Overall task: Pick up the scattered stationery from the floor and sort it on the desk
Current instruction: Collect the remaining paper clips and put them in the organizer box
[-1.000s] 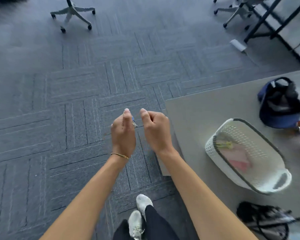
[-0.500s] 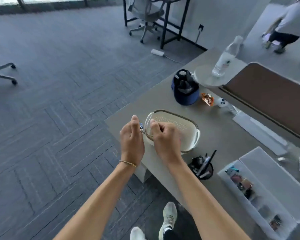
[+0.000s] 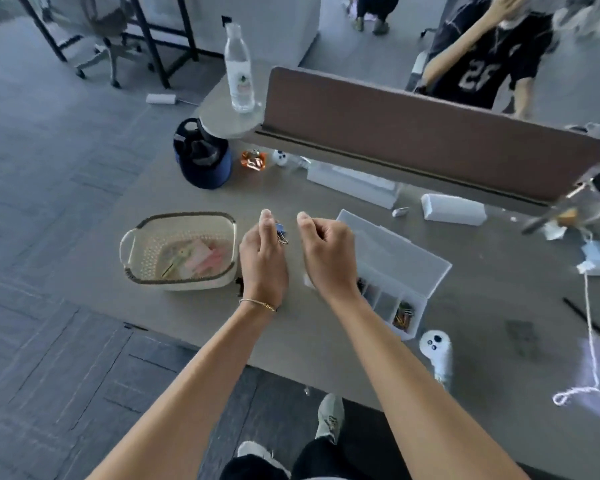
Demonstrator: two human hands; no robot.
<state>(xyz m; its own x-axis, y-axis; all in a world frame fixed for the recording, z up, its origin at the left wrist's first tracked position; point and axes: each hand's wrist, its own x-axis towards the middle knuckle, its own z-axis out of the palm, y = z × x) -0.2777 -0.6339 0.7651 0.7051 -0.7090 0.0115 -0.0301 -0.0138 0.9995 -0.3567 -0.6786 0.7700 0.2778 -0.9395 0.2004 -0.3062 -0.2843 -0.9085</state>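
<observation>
Pretty much the only thing you can actually read here is a big whitish number on the black short-sleeved jersey of the person standing behind the brown desk divider panel, and it looks like "28", though it's blurry enough that I wouldn't swear to either digit. The clear plastic water bottle on the round grey stand has a label with a small red and green mark on it, but the print is way too small and smeared to make out.
</observation>
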